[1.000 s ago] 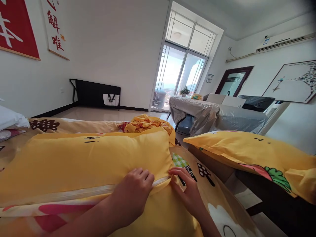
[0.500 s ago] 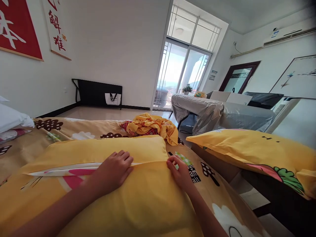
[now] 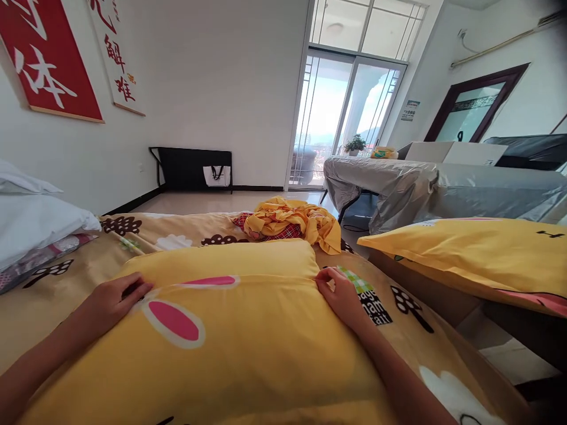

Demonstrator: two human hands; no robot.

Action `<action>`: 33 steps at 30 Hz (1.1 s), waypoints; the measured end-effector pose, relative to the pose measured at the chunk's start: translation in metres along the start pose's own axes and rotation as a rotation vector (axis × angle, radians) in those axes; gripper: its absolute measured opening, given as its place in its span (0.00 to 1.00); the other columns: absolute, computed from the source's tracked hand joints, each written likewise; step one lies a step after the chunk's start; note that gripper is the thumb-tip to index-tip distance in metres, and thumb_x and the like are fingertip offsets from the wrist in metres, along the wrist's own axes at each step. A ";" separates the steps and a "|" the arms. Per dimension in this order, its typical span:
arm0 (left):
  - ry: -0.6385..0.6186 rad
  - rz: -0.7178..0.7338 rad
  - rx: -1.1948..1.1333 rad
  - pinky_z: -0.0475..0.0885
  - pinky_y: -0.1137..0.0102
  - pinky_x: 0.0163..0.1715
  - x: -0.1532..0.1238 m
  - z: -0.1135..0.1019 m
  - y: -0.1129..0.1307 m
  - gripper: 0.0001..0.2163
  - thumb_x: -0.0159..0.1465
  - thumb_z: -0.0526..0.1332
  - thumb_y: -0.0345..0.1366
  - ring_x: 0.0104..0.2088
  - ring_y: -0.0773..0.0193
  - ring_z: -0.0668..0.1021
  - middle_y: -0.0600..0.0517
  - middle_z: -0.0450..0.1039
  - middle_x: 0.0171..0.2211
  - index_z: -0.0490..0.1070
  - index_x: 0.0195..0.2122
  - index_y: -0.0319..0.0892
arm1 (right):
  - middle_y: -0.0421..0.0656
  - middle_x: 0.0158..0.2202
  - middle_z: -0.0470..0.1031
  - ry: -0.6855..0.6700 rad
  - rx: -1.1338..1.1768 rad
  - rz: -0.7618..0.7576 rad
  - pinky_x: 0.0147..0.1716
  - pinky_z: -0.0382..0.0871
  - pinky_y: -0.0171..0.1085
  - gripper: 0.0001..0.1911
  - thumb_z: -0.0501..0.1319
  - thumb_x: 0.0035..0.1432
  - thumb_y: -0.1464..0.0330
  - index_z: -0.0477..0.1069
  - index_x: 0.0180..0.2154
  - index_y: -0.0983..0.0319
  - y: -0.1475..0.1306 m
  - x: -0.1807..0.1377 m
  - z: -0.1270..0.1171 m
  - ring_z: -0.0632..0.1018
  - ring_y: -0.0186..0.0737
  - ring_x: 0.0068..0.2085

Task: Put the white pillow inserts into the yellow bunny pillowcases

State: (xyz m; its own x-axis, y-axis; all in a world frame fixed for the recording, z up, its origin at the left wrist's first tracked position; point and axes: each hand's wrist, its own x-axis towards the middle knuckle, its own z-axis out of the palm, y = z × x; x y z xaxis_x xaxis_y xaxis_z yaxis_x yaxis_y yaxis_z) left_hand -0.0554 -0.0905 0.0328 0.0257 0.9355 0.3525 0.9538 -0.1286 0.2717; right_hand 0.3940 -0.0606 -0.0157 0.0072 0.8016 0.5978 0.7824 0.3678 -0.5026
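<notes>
A yellow pillow (image 3: pixel 266 342) in a case with pink-and-white ear shapes lies across the bed in front of me. A fold or opening edge runs side to side over its upper part. At the left end of that edge, my left hand (image 3: pixel 117 298) pinches the pillowcase between thumb and fingers. My right hand (image 3: pixel 339 298) grips the right end of the same edge, fingers curled together. Beyond the pillow, a crumpled yellow cloth (image 3: pixel 287 218) with red plaid parts rests on the bed.
The patterned bedsheet (image 3: pixel 381 360) spreads under the pillow. White pillows (image 3: pixel 39 224) are stacked at left. A second yellow pillow (image 3: pixel 465 254) lies at right on a dark support. Behind it stands a plastic-covered table (image 3: pixel 381 171) with a potted plant (image 3: pixel 355 143).
My left hand has moved left from the middle of the edge to its left end. The gap there has closed, and the ear print lies flatter. My right hand keeps its hold.
</notes>
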 end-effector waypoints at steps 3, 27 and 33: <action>0.015 -0.002 0.015 0.62 0.80 0.26 0.004 -0.005 -0.002 0.22 0.65 0.41 0.51 0.22 0.72 0.69 0.63 0.64 0.18 0.64 0.25 0.42 | 0.44 0.33 0.74 0.076 -0.122 -0.013 0.38 0.66 0.43 0.05 0.55 0.53 0.68 0.69 0.31 0.61 -0.019 0.006 -0.002 0.74 0.44 0.37; 0.059 -0.053 -0.024 0.54 0.48 0.61 -0.093 0.047 -0.067 0.25 0.69 0.43 0.43 0.65 0.57 0.57 0.70 0.46 0.65 0.32 0.62 0.76 | 0.43 0.65 0.53 -0.445 -0.133 -0.173 0.59 0.59 0.49 0.27 0.47 0.67 0.59 0.46 0.65 0.50 0.029 -0.042 0.001 0.57 0.43 0.65; -0.021 -0.052 0.073 0.52 0.55 0.64 -0.058 0.015 -0.048 0.25 0.69 0.42 0.45 0.65 0.60 0.55 0.54 0.52 0.65 0.42 0.67 0.51 | 0.45 0.64 0.55 -0.434 -0.177 -0.092 0.58 0.60 0.53 0.26 0.45 0.67 0.57 0.50 0.64 0.52 0.033 -0.018 -0.009 0.60 0.47 0.63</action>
State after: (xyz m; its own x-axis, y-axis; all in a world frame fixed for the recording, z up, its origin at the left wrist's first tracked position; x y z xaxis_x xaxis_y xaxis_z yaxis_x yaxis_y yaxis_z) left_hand -0.0978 -0.1337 -0.0140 -0.0190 0.9471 0.3204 0.9732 -0.0559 0.2232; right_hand 0.4254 -0.0671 -0.0380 -0.2989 0.9060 0.2997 0.8617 0.3912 -0.3231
